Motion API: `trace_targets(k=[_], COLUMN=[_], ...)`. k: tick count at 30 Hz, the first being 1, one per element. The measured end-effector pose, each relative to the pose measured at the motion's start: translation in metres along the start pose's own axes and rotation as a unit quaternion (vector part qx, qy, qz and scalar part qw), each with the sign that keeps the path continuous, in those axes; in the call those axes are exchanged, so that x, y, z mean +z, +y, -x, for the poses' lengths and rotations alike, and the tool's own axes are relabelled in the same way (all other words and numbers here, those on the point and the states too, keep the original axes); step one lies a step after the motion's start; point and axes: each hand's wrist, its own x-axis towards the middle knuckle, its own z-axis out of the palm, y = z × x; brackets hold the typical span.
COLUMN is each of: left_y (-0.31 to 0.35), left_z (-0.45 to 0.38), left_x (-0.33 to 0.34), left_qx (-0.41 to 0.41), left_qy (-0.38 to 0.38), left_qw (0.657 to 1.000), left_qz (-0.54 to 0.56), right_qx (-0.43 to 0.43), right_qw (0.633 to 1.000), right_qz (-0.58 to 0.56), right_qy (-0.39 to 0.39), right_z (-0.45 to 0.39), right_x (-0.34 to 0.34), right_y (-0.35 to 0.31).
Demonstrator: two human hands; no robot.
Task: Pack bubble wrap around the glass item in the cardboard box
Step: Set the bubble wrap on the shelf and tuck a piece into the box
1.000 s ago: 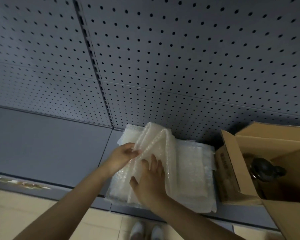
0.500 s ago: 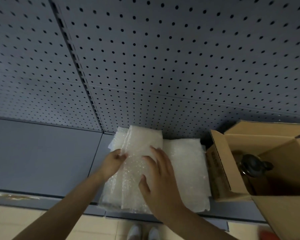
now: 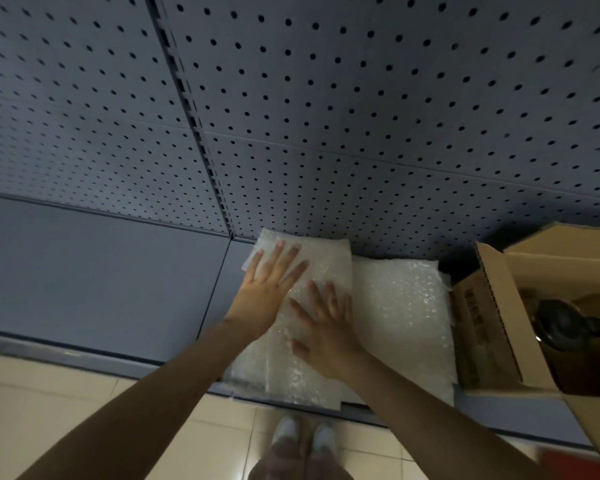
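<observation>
A folded sheet of white bubble wrap (image 3: pixel 321 268) lies on top of a wider bubble wrap stack (image 3: pixel 402 306) on a grey shelf. My left hand (image 3: pixel 269 285) presses flat on the folded sheet's far left part, fingers spread. My right hand (image 3: pixel 324 327) lies flat on its middle, fingers apart. Neither hand grips anything. To the right stands an open cardboard box (image 3: pixel 499 317) with its flaps up. A dark glass item (image 3: pixel 561 323) with a round stopper top sits inside it; its lower part is hidden by the box wall.
The grey shelf (image 3: pixel 101 282) runs left of the bubble wrap. A perforated grey back panel (image 3: pixel 326 116) rises behind it. Beige floor tiles (image 3: pixel 66 403) and my white shoes (image 3: pixel 305 434) show below the shelf edge. Something red (image 3: pixel 568 462) sits at the bottom right.
The sheet I was holding up and folding now lies flat on the stack. Both hands have let go of it and spread flat on top.
</observation>
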Motion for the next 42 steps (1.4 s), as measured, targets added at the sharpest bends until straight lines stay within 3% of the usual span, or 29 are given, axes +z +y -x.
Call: trace_targets(k=[3,8,14,18,20,22,24,26,32,34,37,39,42], left_y=[-0.003,0.0,-0.004,-0.007,-0.01,-0.013,-0.014,-0.014,-0.015,-0.014,-0.011,-0.009,0.0], left_z=[-0.007,-0.016,-0.022,-0.021,-0.019,-0.018,-0.015,-0.014,-0.013,-0.015,-0.016,-0.018,-0.025], left_x=[0.007,0.015,0.017,0.01,0.007,0.002,-0.004,-0.009,-0.041,-0.059,-0.085,-0.096,-0.101], left_qx=[0.058,0.032,0.04,0.035,0.03,0.028,0.02,0.007,-0.009,-0.015,0.002,0.039,0.098], left_qy=[-0.079,-0.157,-0.213,-0.228,-0.229,-0.227,-0.231,-0.243,-0.226,-0.16,-0.054,-0.038,-0.073], left_qw=[0.994,0.986,0.975,0.972,0.972,0.973,0.973,0.97,0.974,0.987,0.998,0.999,0.991], left_qz=[-0.045,-0.057,-0.049,-0.043,-0.036,-0.015,0.008,0.022,0.025,0.018,0.024,0.004,-0.055], right_qx=[-0.003,-0.001,0.008,0.01,0.131,0.262,0.308,0.328,0.281,0.237,0.172,0.139,0.097], right_qw=[1.0,0.997,0.998,0.987,0.944,0.848,0.77,0.747,0.778,0.807,0.88,0.914,0.947], right_qz=[-0.001,-0.018,-0.007,-0.071,-0.196,-0.356,-0.499,-0.556,-0.557,-0.54,-0.436,-0.358,-0.282], right_qy=[0.007,0.075,0.058,0.143,0.229,0.291,0.251,0.158,0.07,0.03,-0.074,-0.13,-0.118], right_z=[-0.003,-0.009,-0.011,0.0,0.012,0.023,0.028,0.028,0.036,0.04,0.052,0.058,0.059], right_x=[0.011,0.036,0.042,0.032,0.024,0.017,0.009,0.0,-0.042,-0.065,-0.107,-0.125,-0.134], right_y=[0.002,0.004,0.005,0.002,-0.005,-0.013,-0.02,-0.023,-0.007,0.019,0.06,0.078,0.09])
